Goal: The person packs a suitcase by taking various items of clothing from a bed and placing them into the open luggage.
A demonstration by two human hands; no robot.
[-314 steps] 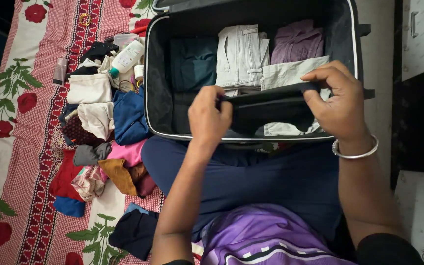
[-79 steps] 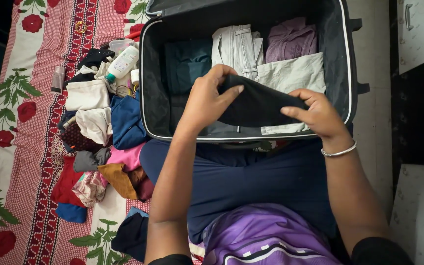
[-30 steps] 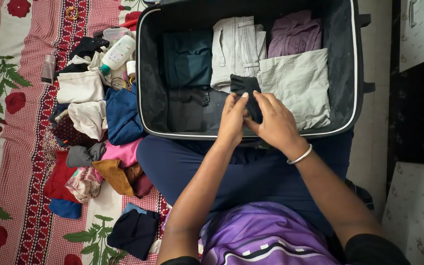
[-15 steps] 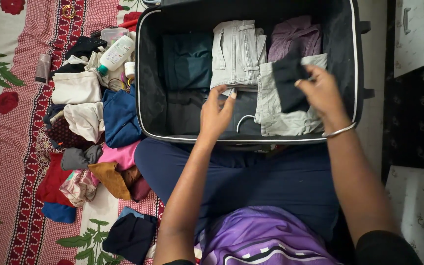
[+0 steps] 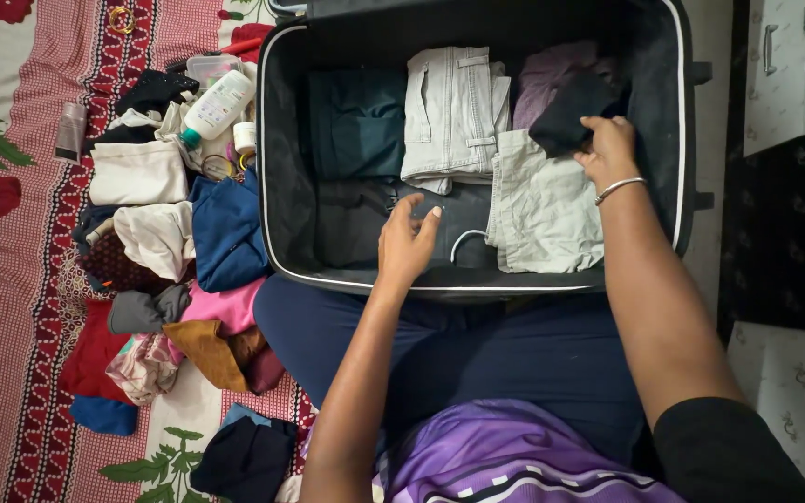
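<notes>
Right hand [image 5: 607,149] is pinching the folded black cloth [image 5: 570,112] at the far right corner of the suitcase [image 5: 277,214]; left hand [image 5: 407,244] is resting loose and empty by its near rim.

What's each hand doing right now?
Left hand: open, resting inside the suitcase, holding nothing.
Right hand: closed on a folded black garment.

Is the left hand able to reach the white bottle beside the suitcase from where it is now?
Probably yes. The left hand is empty, inside the suitcase, and the white bottle lies uncovered on the clothes just outside. Only the suitcase's low wall stands between them.
</notes>
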